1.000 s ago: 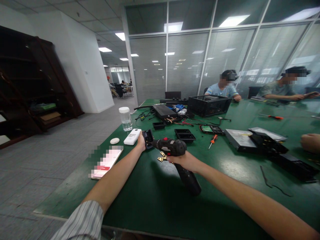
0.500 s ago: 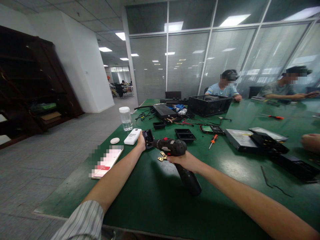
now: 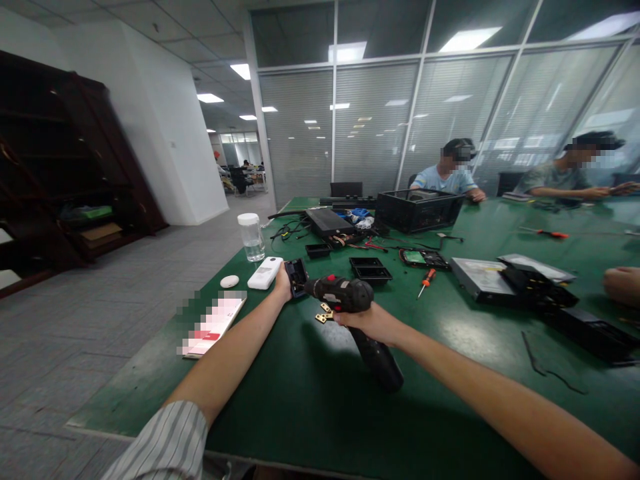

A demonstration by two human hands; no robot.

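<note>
In the middle of the view my right hand (image 3: 367, 322) is wrapped round the handle of a black power drill (image 3: 345, 293) with red details. Its nose points left at a small black plastic box (image 3: 297, 277), which my left hand (image 3: 283, 285) grips by its left side. The box's open face is turned toward the drill; whether the bit touches it, I cannot tell. Several small brass-coloured metal plates (image 3: 324, 314) lie on the green table (image 3: 280, 393) just below the drill, close to my right fingers.
Left of the box are a white device (image 3: 265, 273), a clear jar (image 3: 251, 238) and a phone (image 3: 215, 325). Beyond lie black trays (image 3: 371, 269), cables, a black case (image 3: 419, 211) and an orange screwdriver (image 3: 427, 283). Drive units (image 3: 483, 280) lie right; two people sit across, another person's hand (image 3: 621, 285) far right.
Hardly anything differs. Both hands, the drill and the box keep their places, with only a very slight shift of the view.
</note>
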